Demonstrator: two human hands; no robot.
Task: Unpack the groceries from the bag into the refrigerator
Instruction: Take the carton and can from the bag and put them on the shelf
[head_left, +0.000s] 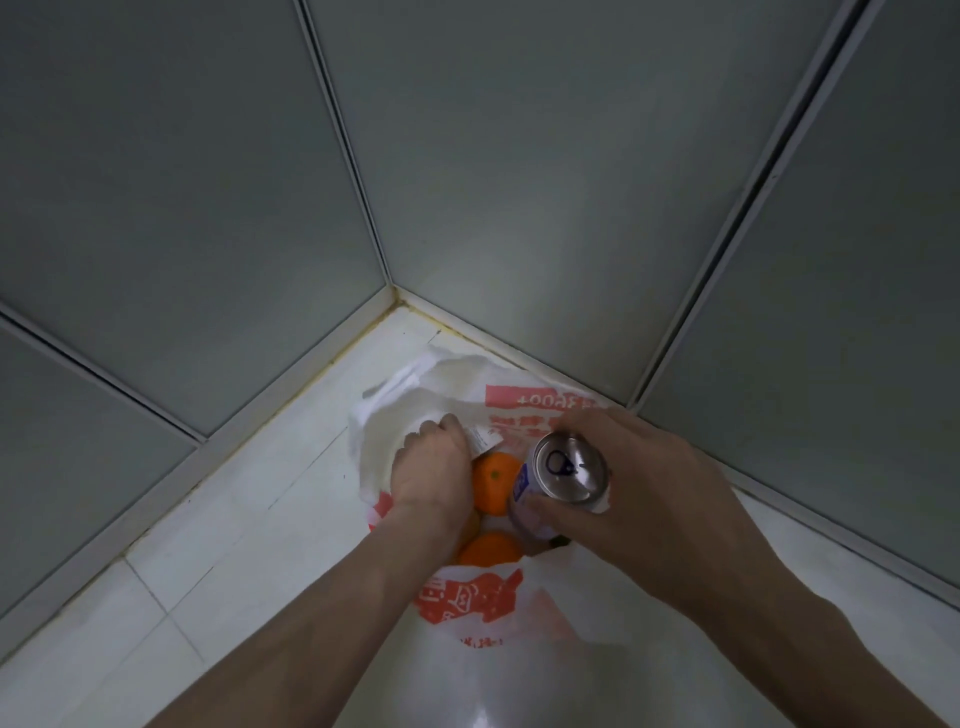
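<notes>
**White plastic, two hands at the bag's mouth**

White plastic with red print forms the bag (483, 603), which sits on a pale tiled counter (218, 525) in a corner of grey-green wall panels (545, 156). Both bare forearms reach forward and down into it.

The left hand (434, 470) is turned knuckles-up inside the opening, fingers curled downward and out of sight; they press against the bag's far wall near a small white label (483, 439), but whether they pinch the plastic or something beneath cannot be told.

The right hand (618, 483) comes in from the right, wrist raised, and grips a can (558, 486) round its side: the thumb lies across the near wall, the other fingers wrap behind. The can stands upright, silver top and pull-tab facing up, at the bag's mouth.

Between the hands lies an orange (496, 480), touching the left hand's edge; a second orange (491, 551) sits just below the can.
</notes>
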